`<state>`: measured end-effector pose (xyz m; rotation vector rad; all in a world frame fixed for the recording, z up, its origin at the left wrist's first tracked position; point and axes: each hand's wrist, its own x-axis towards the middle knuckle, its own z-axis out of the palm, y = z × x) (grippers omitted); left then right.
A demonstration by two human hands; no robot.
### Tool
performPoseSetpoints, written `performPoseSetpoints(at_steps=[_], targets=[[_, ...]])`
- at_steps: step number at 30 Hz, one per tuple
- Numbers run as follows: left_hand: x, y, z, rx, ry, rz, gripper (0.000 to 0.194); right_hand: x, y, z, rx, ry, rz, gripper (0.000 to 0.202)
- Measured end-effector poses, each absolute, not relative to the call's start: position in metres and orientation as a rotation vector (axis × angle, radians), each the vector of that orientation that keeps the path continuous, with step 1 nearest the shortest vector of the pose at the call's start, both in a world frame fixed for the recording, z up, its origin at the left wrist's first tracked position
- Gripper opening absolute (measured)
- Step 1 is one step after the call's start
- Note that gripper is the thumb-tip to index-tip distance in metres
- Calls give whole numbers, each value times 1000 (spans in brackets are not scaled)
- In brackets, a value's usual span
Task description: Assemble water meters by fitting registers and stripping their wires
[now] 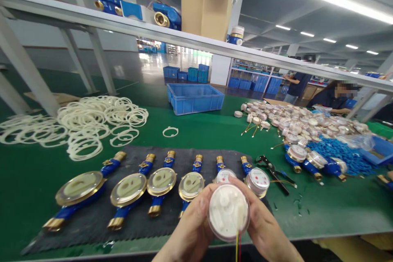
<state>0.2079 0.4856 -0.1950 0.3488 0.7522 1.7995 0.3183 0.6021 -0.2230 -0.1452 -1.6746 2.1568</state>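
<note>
Between both hands I hold a round water meter register (227,208), clear-rimmed, with its white underside toward me and thin coloured wires hanging from its lower edge. My left hand (198,221) grips its left side and my right hand (260,217) its right side. Just beyond them, a row of blue and brass water meter bodies (161,182) lies on a dark mat (89,233). Several on the left show pale, open-topped round faces. The two at the right carry registers with red marks (258,181); one is partly hidden behind my hands.
White plastic rings (89,123) are heaped at left, with a single ring (170,132) apart. Black pliers (273,172) lie right of the mat. Behind them are piled registers (294,120), small blue parts (337,155) and a blue crate (196,100). A shelf (172,35) crosses above; people work far right.
</note>
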Motion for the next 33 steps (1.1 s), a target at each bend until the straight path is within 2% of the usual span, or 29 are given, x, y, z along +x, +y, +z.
performPoseSetpoints(at_steps=[4,6,8,11,14,18,24,33], targets=[[208,488,-205,254,887,1858,27,321,597,-223,-167,-1681,2221,67],[210,487,-216,240,923,1731,33,320,592,-222,-210,-1610,2292,80],[214,483,-228,224,917,1562,48,318,591,-222,-232,-1559,2280,86],[216,472,-244,273,877,1423,61,308,603,-218,-241,-1667,2168,75],[207,456,-248,405,1009,1404,51,284,628,-211,-218,-1948,2103,67],[189,436,-253,471,1331,1365,44,229,660,-208,-18,-2302,2125,67],[191,421,-283,456,1387,1280,41,167,679,-216,204,-2681,2206,73],[193,420,-295,444,1300,1260,41,162,673,-217,356,-3024,1771,69]])
